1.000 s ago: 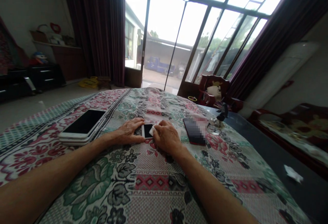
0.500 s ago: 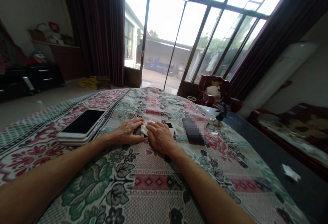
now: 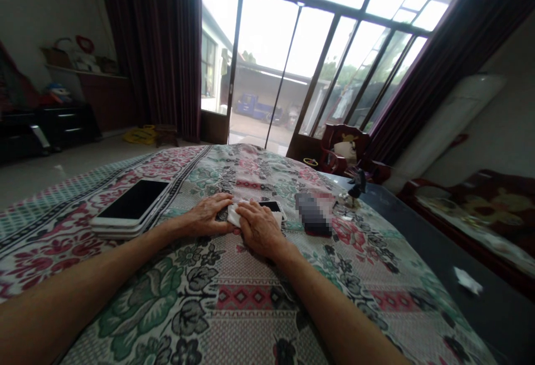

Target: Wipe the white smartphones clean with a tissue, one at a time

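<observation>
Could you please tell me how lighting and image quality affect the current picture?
In the head view, daylight blows out the glass doors, while the left curtain lies in shadow; also in the head view, coarse pixel blocks obscure much of the dark item right of the right hand.

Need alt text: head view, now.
The right hand covers white tissue on a small white phone with black screen, the left hand beside it. Stacked flat white devices lie left, a dark rectangular object right, on floral cloth.
</observation>
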Tool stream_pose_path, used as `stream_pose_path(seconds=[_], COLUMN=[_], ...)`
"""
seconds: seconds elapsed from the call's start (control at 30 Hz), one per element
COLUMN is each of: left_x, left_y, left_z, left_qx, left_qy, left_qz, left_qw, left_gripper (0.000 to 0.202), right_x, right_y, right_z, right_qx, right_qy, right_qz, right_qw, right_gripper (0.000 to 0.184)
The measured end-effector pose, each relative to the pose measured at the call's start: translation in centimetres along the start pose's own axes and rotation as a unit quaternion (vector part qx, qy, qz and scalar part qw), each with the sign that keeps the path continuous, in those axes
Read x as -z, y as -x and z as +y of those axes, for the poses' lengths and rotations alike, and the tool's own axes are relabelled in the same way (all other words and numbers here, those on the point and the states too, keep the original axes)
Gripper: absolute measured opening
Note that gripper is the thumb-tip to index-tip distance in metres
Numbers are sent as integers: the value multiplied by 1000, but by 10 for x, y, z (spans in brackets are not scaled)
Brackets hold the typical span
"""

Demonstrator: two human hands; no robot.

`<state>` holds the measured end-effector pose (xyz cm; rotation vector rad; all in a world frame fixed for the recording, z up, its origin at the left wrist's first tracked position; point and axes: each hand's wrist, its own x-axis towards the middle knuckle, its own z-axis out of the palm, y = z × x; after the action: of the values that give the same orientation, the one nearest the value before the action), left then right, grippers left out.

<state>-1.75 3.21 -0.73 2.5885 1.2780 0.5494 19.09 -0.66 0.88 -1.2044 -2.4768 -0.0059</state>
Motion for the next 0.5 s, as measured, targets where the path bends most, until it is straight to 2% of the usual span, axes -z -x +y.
stream_pose_path(seconds=[0.27, 0.37, 0.5], left_x=[-2, -2, -1], left_y=[-1, -1, -2], left_z=[-3, -3, -2], left_qx=[-33, -28, -24], left_qy=[14, 16, 18], left_qz=[10, 12, 16], left_qw=[999, 999, 999], left_gripper=[65, 66, 71], right_x=[-4, -1, 10], right_y=[-25, -16, 14], right_z=[9, 8, 11], right_qx=[-72, -63, -48], right_qy=[41, 40, 22], right_qz=[-40, -42, -52], right_qw=[996, 996, 997], right_gripper=[38, 41, 43])
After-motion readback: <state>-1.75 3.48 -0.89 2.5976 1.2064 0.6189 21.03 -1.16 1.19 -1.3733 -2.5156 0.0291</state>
